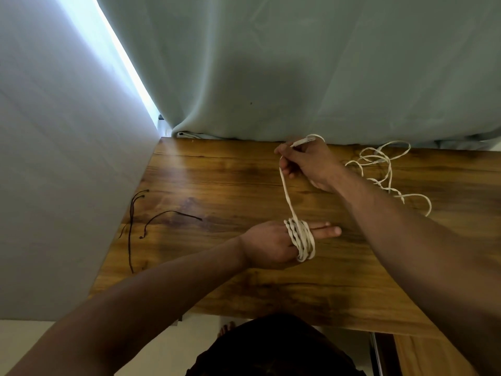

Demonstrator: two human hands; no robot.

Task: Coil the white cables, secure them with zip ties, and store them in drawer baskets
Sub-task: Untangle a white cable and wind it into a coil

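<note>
A white cable is wound in several turns around the fingers of my left hand (267, 244), forming a coil (301, 240) just above the wooden table (217, 185); the fingers are stretched out flat. A taut strand (287, 194) rises from the coil to my right hand (309, 164), which pinches the cable near its plug end at the table's far edge. A second white cable (385, 169) lies loose and tangled on the table to the right. Black zip ties (168, 217) lie at the table's left side.
A grey-green curtain (298, 77) hangs behind the table. A pale wall (54, 185) borders the table's left edge. My dark clothing and a foot show below the near edge, with a drawer front (423, 356) at the lower right.
</note>
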